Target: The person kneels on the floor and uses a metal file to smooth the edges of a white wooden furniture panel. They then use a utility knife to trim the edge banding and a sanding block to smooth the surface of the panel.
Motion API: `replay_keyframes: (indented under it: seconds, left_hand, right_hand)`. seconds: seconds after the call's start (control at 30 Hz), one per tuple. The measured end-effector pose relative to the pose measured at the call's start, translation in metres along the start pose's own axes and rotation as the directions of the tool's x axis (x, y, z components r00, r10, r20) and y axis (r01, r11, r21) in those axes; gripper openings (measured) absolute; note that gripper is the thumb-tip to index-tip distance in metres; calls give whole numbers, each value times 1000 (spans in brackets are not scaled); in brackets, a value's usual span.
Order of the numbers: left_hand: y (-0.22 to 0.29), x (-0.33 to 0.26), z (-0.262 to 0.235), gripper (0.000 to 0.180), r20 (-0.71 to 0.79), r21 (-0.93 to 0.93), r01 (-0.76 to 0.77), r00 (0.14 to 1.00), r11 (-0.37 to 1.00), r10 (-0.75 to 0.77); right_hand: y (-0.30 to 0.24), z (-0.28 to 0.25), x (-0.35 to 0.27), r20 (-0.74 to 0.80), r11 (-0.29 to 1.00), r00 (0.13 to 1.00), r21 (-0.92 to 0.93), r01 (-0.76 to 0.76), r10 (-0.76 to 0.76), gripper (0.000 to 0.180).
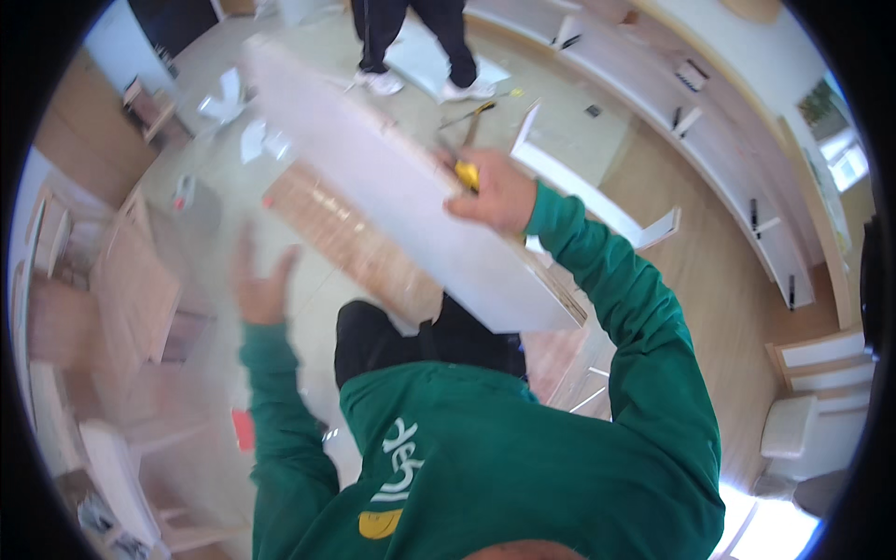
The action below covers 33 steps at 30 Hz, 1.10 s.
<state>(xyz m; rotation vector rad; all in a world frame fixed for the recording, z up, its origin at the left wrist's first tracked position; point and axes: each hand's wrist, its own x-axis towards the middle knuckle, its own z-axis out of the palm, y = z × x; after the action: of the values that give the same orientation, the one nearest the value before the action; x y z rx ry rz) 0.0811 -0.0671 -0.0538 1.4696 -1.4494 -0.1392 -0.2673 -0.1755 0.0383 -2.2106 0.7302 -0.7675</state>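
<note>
My right hand (pixel 499 191) is closed on the far edge of a long white board (pixel 392 187), holding it tilted above my lap. Also in that hand is a tool with a yellow and black handle (pixel 466 175); its kind cannot be made out. My left hand (pixel 261 280) is off to the board's left, touching nothing, its fingers spread and blurred by motion. Under the board lies a brown wood-toned panel (pixel 359 243) with shiny spots, its near end at my knees.
A person in dark trousers (pixel 411 37) stands beyond the board. Near their feet a screwdriver (pixel 467 116) lies on the floor. A white frame piece (pixel 579 177) lies to the right, before a long shelf unit (pixel 691 140). Wooden furniture (pixel 140 280) stands at the left.
</note>
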Motion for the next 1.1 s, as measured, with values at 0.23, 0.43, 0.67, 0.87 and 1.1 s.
replay_keyframes:
  seconds: [0.23, 0.43, 0.67, 0.87, 1.1]
  left_hand:
    - [-121, 36, -46, 87, -90, -224, 106, 987, 969, -129]
    - [-142, -73, -45, 76, 215, -450, 476, 879, 756, -425]
    - [-91, -96, -35, 78, 210, -588, 449, 888, 673, -409]
    - [-4, -107, -75, 54, 239, -264, 461, 882, 847, -405]
    - [19, -174, -47, 35, 95, -1, 398, 913, 918, -396]
  right_hand:
    - [-51, -25, -59, 298, 993, 953, 118, 15, -49, 49]
    - [-32, -35, -87, 485, 995, 874, -70, 73, -30, 37]
    - [11, -44, -105, 496, 789, 868, -545, 284, 31, 15]
    - [77, -28, -62, 427, 688, 900, -630, 362, -82, 16]
    - [182, 40, 2, 402, 681, 865, -544, 490, -301, 25]
